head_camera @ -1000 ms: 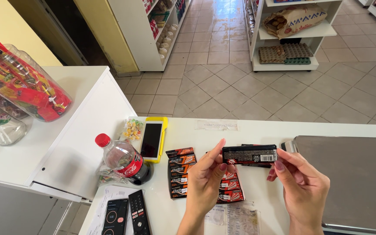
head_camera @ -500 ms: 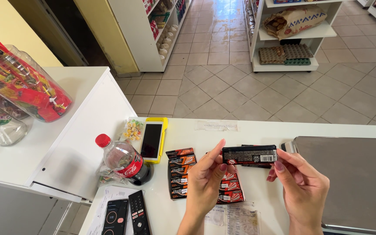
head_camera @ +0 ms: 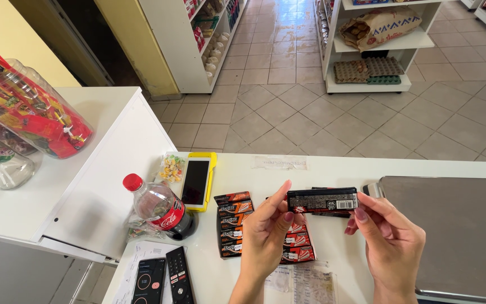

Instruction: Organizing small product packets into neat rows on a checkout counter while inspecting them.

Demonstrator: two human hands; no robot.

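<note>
I hold a small black packet [head_camera: 322,200] level above the white counter [head_camera: 338,169], one end in each hand. My left hand [head_camera: 265,236] pinches its left end between thumb and fingers. My right hand [head_camera: 389,242] grips the right end with its fingertips. Below the packet lie rows of orange and black sachets [head_camera: 235,224] on the counter, partly hidden by my left hand. More dark packets sit just behind the held one.
A soda bottle with a red cap [head_camera: 158,205] lies left of the sachets. A phone in a yellow case [head_camera: 197,181], a candy bag [head_camera: 171,168], a remote [head_camera: 179,276] and another phone [head_camera: 149,280] are nearby. A grey scale plate [head_camera: 468,225] is right. Candy jars [head_camera: 23,112] stand far left.
</note>
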